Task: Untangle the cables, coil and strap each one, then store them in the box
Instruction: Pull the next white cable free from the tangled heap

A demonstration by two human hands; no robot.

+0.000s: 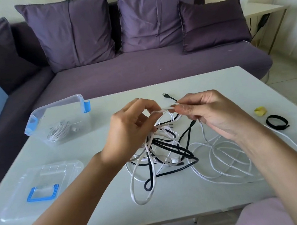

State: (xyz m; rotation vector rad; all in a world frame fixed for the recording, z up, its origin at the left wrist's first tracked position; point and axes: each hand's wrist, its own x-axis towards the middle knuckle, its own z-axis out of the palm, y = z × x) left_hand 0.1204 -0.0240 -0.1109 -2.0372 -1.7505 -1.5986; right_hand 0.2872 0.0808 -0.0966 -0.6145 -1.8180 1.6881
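Tangle (166, 147) of white and black cables lying on the bench (215, 86), one white strand (162, 109) pinched between left grip (132, 125) and right grip (208, 113) above it, likely for tracing free; open box (58, 104) stands left.

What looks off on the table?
Only the tangle of black and white cables mid-table, with left hand and right hand pinching a white strand above it. The box, lid and straps sit tidy; nothing spilled or damaged.
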